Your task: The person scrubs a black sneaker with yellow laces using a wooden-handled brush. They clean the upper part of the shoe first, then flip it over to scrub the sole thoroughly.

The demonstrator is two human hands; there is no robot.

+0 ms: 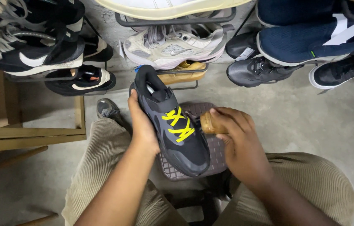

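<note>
Dark sneaker [173,125] with yellow laces, propped over brown stool [217,152] between knees — clasped along its side by left hand [143,125]; right hand [235,138] wrapped around wooden brush [207,122] against laces. Seemingly mid-scrub — next, short strokes, shoe steadied.

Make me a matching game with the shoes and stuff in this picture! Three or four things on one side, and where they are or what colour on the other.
Things:
1. dark sneaker
2. wooden brush
3. blue shoe
4. beige sneaker

Matches:
A. on the rack, top right
B. has yellow laces, held by the left hand
C. on the rack, straight above the held shoe
D. gripped in the right hand

Pairs: 1-B, 2-D, 3-A, 4-C
</note>
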